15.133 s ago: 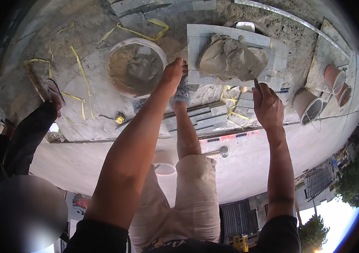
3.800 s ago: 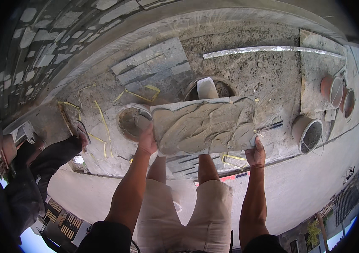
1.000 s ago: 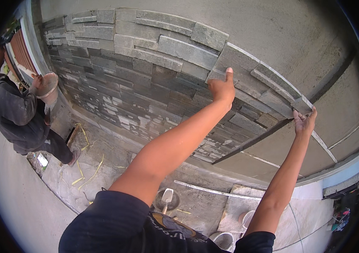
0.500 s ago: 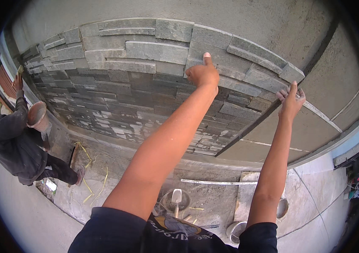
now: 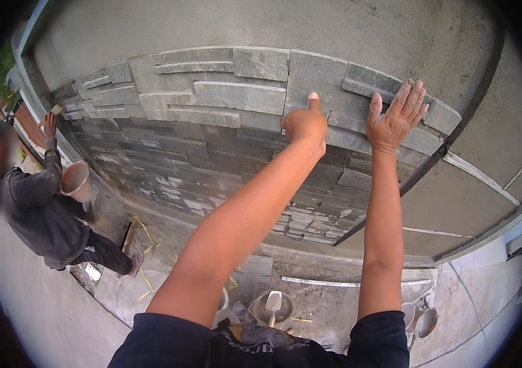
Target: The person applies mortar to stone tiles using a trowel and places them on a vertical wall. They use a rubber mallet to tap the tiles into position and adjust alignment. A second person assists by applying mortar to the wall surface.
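Observation:
Both my arms reach up to a wall faced with grey split-stone cladding. My left hand is against the upper rows, its thumb pointing up on a stone strip and its other fingers curled in. Whatever those fingers may hold is hidden behind the hand. To its right, my right hand lies flat with fingers spread over the stones near the cladding's right end. Its fingers look dusty. Just beyond the fingertips is the end stone piece of the top row.
At left a person in dark clothes holds a bucket and reaches to the wall with a small tool. Bare grey render spans above the stones. Below lie a trowel in a mortar bowl, a white strip and bowls.
My right hand has moved left from the cladding's right edge and now lies flat, fingers spread, on the stones. My left hand stays at about the same stones. The view has shifted slightly.

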Motion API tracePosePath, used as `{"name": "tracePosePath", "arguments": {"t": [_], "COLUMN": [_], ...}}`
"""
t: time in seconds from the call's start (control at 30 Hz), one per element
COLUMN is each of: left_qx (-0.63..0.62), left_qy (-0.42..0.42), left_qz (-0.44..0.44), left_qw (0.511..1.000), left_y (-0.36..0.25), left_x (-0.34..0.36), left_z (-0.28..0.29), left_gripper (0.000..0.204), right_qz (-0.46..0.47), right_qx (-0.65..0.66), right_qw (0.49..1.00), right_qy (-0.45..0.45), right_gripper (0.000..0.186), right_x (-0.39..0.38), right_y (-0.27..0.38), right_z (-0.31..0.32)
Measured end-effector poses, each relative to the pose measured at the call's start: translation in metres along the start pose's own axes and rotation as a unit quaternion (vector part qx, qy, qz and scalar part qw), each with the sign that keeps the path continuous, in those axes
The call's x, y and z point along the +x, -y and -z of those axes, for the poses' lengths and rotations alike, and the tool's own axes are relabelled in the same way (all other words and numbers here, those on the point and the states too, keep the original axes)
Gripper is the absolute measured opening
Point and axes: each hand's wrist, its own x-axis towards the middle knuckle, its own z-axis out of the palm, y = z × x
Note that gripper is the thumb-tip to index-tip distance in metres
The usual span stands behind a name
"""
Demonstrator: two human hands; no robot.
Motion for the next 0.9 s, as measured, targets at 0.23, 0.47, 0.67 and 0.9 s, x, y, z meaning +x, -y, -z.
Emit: {"name": "tracePosePath", "arguments": {"t": [0.23, 0.47, 0.67, 0.9], "left_qx": [-0.063, -0.020, 0.081, 0.661], "left_qy": [0.080, 0.138, 0.230, 0.355], "left_qz": [-0.036, -0.059, -0.129, -0.064], "left_qw": [0.994, 0.988, 0.961, 0.658], "left_y": [0.001, -0.014, 0.053, 0.293], "left_x": [0.011, 0.041, 0.016, -0.001], "left_z": [0.015, 0.029, 0.074, 0.229], "left_gripper": [0.075, 0.083, 0.087, 0.100], "right_qz": [-0.031, -0.221, -0.635, -0.794], "right_qx": [0.069, 0.210, 0.063, -0.270], "right_qw": [0.997, 0.940, 0.713, 0.378], "right_qy": [0.013, 0.149, 0.291, 0.391], "right_gripper": [0.075, 0.066, 0.070, 0.053], "right_x": [0.002, -0.159, -0.506, -0.718], "right_y": [0.011, 0.072, 0.106, 0.217], "right_z": [0.029, 0.200, 0.451, 0.824]}}
